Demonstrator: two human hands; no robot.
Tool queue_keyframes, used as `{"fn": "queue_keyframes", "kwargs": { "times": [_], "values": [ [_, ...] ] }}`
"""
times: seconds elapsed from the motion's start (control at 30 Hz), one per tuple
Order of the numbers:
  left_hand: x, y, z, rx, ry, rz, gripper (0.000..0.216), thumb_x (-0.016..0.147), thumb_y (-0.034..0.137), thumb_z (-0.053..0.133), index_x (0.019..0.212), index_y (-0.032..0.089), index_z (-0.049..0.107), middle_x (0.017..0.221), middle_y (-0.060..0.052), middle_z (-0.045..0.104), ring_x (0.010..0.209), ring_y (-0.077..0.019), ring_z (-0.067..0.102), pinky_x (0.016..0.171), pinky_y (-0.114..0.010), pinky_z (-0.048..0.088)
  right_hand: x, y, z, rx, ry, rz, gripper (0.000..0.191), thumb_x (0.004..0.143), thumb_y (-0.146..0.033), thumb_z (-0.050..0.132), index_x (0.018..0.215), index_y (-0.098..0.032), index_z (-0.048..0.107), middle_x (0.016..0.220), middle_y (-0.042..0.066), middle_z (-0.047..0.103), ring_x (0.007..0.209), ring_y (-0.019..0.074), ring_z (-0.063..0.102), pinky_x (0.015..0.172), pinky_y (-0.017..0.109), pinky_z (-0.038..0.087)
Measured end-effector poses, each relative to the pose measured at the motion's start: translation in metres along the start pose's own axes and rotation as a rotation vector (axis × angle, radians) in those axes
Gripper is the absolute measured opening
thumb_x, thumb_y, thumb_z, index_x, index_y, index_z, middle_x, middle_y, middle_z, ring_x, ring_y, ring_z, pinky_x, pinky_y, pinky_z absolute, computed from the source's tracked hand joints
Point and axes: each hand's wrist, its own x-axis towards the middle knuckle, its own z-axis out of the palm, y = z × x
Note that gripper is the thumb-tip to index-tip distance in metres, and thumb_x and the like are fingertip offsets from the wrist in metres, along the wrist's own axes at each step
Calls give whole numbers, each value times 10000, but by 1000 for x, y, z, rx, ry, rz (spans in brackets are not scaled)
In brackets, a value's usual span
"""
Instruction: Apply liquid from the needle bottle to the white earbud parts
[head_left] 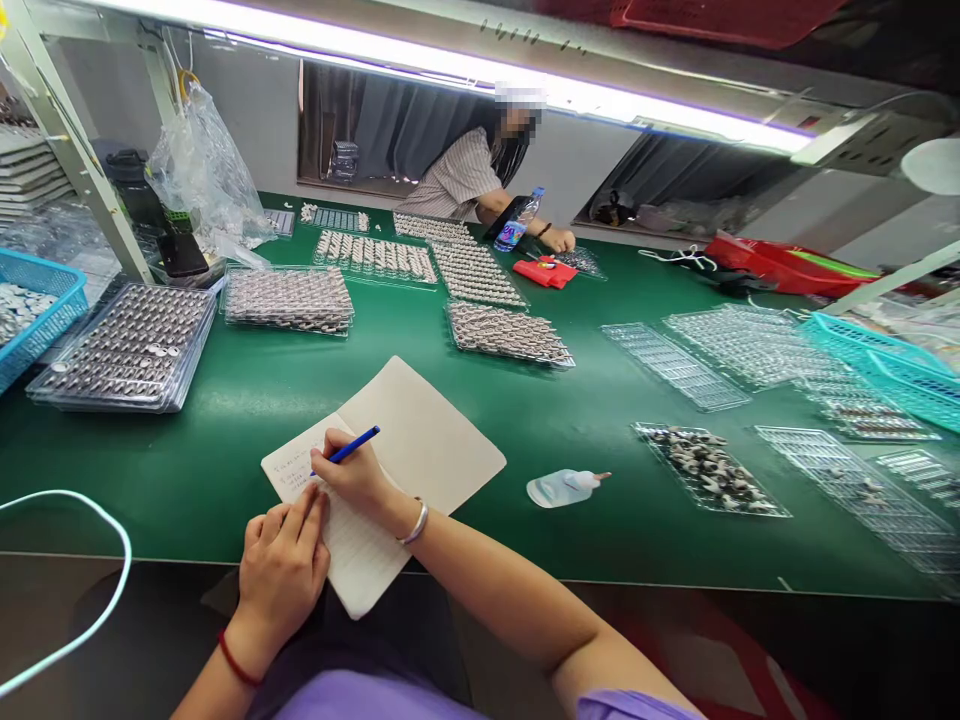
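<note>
An open notebook [420,440] with lined pages lies on the green table [247,400] near its front edge. My right hand [352,478] is closed round a blue pen [352,445], its tip on the left page. My left hand [281,565] lies flat on the lower part of that page with fingers stretched out, holding the notebook down. A silver bangle is on my right wrist and a red cord on my left.
Clear trays of small metal parts [289,298] fill the table's middle and left; emptier trays [675,365] lie to the right. A small squeeze bottle [562,487] lies right of the notebook. Blue baskets [34,310] flank both sides. Another person [480,175] sits across the table.
</note>
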Motion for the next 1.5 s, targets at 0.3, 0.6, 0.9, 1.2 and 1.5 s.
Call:
{"fn": "queue_keyframes", "kwargs": {
  "times": [0.3,0.6,0.9,1.2,1.5],
  "values": [
    [1,1,0,19,-6,4,400,890,146,471,1246,109,648,1286,-68,661,951,-239,576,819,-405,379,-2,-2,-3,-19,-14,12,280,753,-262,548,554,-225,354,531,-59,395,526,113,375,519,258,304],
    [1,0,-1,21,-16,3,408,872,141,499,1251,115,647,1283,-77,662,958,-243,587,825,-406,387,-1,-4,-3,-21,-25,13,290,753,-267,553,551,-225,348,521,-64,385,522,111,371,521,260,300],
    [2,0,-1,39,1,18,397,872,143,483,1225,124,664,1268,-89,669,938,-247,593,815,-402,387,-1,-3,-2,-15,-24,6,291,737,-254,541,545,-228,324,513,-67,355,510,111,345,504,260,276],
    [0,0,0,23,-5,12,400,876,141,485,1239,109,653,1272,-84,668,953,-244,592,827,-403,382,-2,-5,-4,-9,-17,10,260,738,-238,521,557,-229,335,525,-63,369,523,117,357,517,267,277],
    [1,0,-1,20,-4,9,410,866,142,503,1249,120,649,1266,-92,670,945,-238,603,818,-400,395,-1,-6,-3,3,-12,24,261,720,-229,532,548,-227,337,523,-62,375,524,115,361,519,260,291]
  ]
}}
